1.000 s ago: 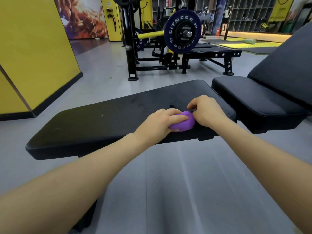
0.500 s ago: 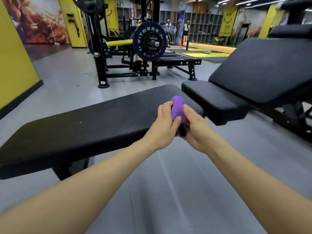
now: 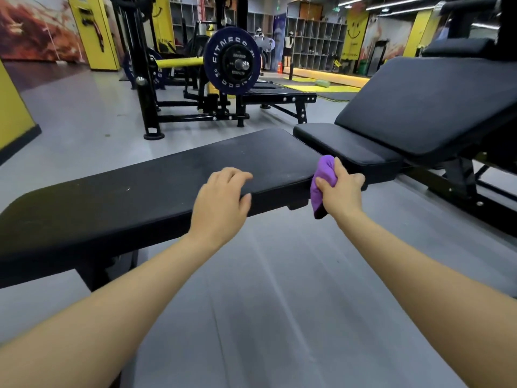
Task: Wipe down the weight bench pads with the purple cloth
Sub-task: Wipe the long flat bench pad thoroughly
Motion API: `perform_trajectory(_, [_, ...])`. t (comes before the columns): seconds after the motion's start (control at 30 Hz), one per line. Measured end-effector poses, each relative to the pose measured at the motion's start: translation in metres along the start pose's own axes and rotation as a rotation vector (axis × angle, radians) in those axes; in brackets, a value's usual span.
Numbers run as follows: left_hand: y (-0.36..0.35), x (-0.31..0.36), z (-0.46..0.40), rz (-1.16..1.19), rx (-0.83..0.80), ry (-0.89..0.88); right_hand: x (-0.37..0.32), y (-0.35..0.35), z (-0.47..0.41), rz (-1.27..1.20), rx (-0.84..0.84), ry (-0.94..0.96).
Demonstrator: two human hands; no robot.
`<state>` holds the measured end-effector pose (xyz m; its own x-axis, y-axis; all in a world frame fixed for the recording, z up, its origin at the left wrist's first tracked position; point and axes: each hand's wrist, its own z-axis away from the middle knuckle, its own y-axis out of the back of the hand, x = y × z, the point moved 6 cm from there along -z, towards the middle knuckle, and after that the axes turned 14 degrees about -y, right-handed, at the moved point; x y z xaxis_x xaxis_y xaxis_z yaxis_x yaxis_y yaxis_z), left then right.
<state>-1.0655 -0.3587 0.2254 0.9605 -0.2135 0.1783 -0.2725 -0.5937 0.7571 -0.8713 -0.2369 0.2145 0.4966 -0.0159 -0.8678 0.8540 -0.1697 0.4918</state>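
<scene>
A long flat black bench pad runs from lower left to the middle. My left hand rests on its near edge, fingers spread over the top. My right hand grips the bunched purple cloth at the pad's right end, beside the gap to the black seat pad. Behind the seat rises the inclined back pad. Part of the cloth hangs below my palm.
A barbell rack with a dark blue weight plate stands behind the flat bench. The incline bench's black frame reaches down to the grey floor at right. A yellow wall is at left.
Both hands held the cloth together over the pad's right end. Now my left hand has let go and rests on the pad, while my right hand carries the cloth to the right.
</scene>
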Motion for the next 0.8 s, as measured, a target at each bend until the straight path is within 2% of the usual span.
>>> perform_trajectory(0.1, [0.011,-0.026,0.022,-0.121,0.048,0.019,-0.007,-0.028,0.022,-0.016,0.060,0.065])
perform_trajectory(0.2, [0.019,-0.044,0.036,-0.195,0.052,0.041,-0.020,-0.074,0.071,-0.020,0.018,0.229])
perform_trajectory(0.3, [0.021,-0.056,0.043,-0.259,0.013,0.058,-0.031,-0.106,0.106,0.145,-0.023,0.397])
perform_trajectory(0.37, [0.022,-0.063,0.046,-0.263,-0.001,0.077,-0.031,-0.098,0.098,0.198,-0.039,0.457])
perform_trajectory(0.43, [0.022,-0.065,0.049,-0.245,-0.007,0.095,-0.027,-0.074,0.074,0.164,-0.004,0.436])
perform_trajectory(0.5, [0.021,-0.065,0.050,-0.221,-0.005,0.094,-0.023,-0.054,0.052,0.095,0.051,0.302])
perform_trajectory(0.6, [0.020,-0.065,0.053,-0.188,0.000,0.094,-0.026,-0.068,0.065,0.139,0.120,0.237])
perform_trajectory(0.73, [0.024,-0.069,0.055,-0.194,-0.007,0.079,-0.042,-0.116,0.110,0.297,0.034,0.376])
perform_trajectory(0.8, [0.025,-0.071,0.055,-0.185,-0.016,0.088,-0.048,-0.112,0.109,0.350,-0.015,0.460])
